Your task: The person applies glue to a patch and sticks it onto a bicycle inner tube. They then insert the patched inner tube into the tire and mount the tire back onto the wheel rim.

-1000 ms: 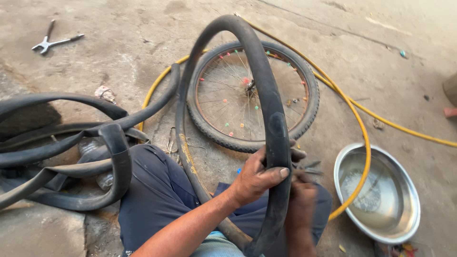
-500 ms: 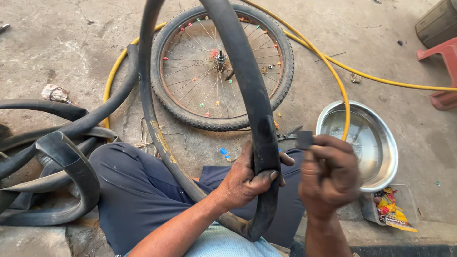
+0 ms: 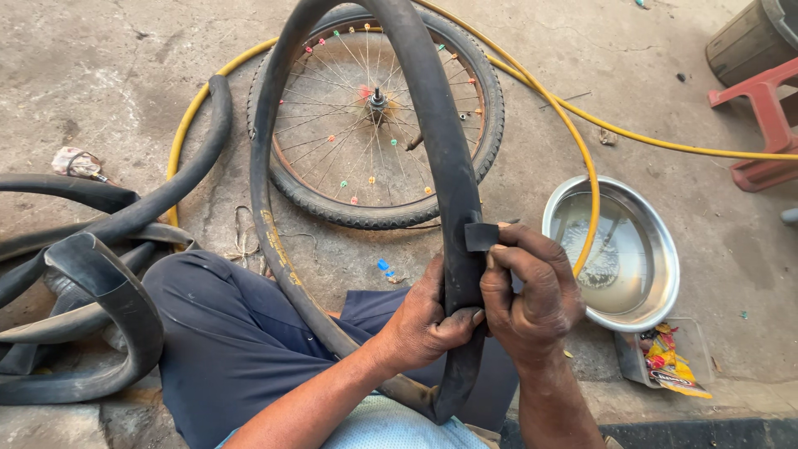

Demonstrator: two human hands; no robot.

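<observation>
Hands pressing a patch onto an inner tube, over a concrete floor.

Floor (image 3: 108,75) of rough grey concrete carries everything; the person sits on it, legs in dark trousers (image 3: 233,341). Spoked wheel (image 3: 374,116) lies flat toward the far edge, a yellow hose (image 3: 582,158) looping round it. Spare tubes (image 3: 91,274) pile at the left edge. The tube (image 3: 440,150) is stood up in a loop, seemingly so the worked spot faces the person. Steel bowl (image 3: 657,274) of water sits near the right hand; a red stool (image 3: 761,125) stands in the far right corner. Left hand (image 3: 428,320) is curled shut round the tube, steadying it; right hand (image 3: 532,291) is closed on it too, fingers pinning the small black patch (image 3: 481,236).
</observation>
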